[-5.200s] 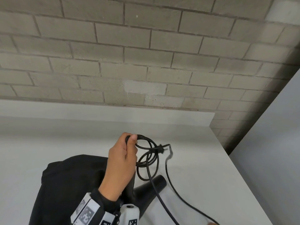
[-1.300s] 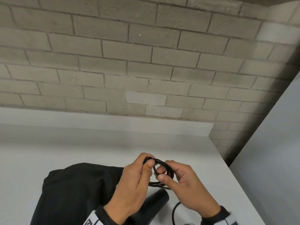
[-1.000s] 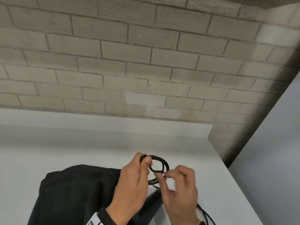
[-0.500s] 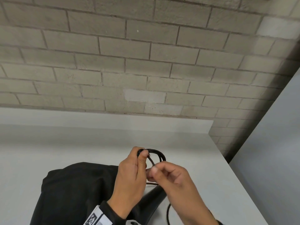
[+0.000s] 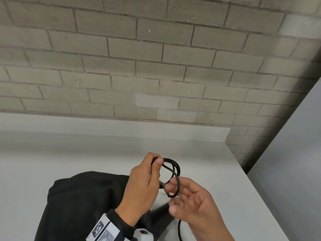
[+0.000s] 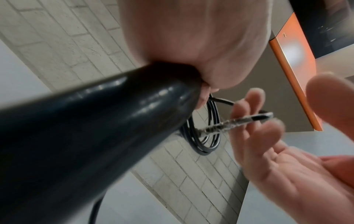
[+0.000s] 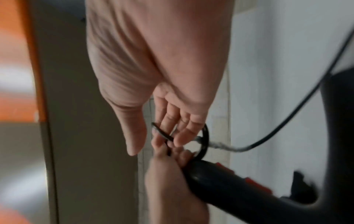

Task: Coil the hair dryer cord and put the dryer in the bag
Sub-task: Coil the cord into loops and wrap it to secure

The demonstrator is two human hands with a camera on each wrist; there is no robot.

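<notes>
The hair dryer (image 5: 161, 212), black, sits low in the centre of the frame, its handle gripped by our left hand (image 5: 140, 186), whose thumb also pins the coiled cord (image 5: 173, 173) above. Just right, our right hand (image 5: 192, 202) lies palm up, fingers (image 5: 173, 186) relaxed and spread, the cord running across them. The black bag (image 5: 83, 202) lies at lower left on the white worktop (image 5: 86, 153). Beyond stands a brick wall (image 5: 139, 66).
</notes>
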